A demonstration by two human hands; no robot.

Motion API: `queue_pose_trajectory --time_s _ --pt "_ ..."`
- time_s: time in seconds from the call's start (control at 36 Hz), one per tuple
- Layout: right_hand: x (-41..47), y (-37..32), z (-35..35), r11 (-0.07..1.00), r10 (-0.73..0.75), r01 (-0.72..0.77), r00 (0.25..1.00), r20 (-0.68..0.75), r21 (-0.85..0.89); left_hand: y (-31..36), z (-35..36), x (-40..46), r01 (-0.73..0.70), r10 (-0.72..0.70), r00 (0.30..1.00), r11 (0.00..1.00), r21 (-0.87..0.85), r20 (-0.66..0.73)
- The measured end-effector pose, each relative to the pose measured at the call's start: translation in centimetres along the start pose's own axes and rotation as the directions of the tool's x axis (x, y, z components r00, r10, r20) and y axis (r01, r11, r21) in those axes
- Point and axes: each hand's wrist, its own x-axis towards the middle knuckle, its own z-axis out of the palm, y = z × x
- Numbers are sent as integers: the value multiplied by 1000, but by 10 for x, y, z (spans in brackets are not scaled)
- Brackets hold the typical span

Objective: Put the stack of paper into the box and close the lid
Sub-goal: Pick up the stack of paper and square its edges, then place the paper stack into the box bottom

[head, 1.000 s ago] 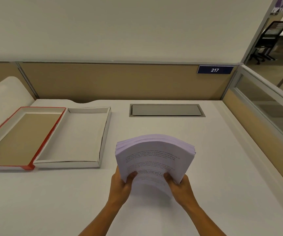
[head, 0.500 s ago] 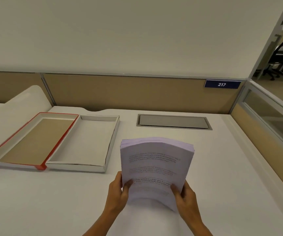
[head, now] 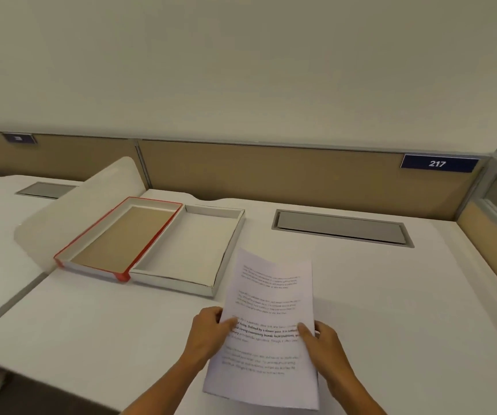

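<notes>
I hold a stack of printed white paper (head: 268, 298) upright above the desk, its printed face turned toward me. My left hand (head: 208, 333) grips its left edge with the thumb on the front. My right hand (head: 325, 345) grips its right edge the same way. Left of the paper, the open white box (head: 229, 250) lies on the desk with nothing in it. Its red-rimmed lid (head: 91, 235) lies open side up, touching the box's left side, showing a brown inside.
A white desk (head: 391, 310) with a grey cable hatch (head: 343, 227) at the back. Tan partition panels (head: 271, 172) with a blue "217" sign (head: 438, 163) stand behind. A white curved divider (head: 61, 211) rises left of the lid. A glass side panel is at the right.
The paper stack has tipped from a bowed, forward-leaning hold to upright and flat-faced toward me. The view has swung left, so box and lid now sit nearer the centre.
</notes>
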Motion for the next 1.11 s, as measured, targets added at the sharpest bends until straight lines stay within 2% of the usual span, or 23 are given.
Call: queue_pose_trajectory --time_s 0.11,0.31,0.47,0.81,1.11 --pt "2 -12 14 997 75 -75 995 72 9 0 -17 3 37 -36 999 999 30 -19" --pt "17 -39 46 999 27 -29 993 115 19 1 -57 31 59 -56 998 995 76 -34" --pt "48 -76 89 1000 -23 21 997 77 23 4 -102 79 64 -63 997 997 43 -42" --pt "138 -164 187 999 -20 19 999 38 41 7 -196 213 38 -38 999 999 -5 -18" --pt "227 -181 246 991 120 -120 993 4 64 -17 -215 315 138 -137 989 990 -27 57"
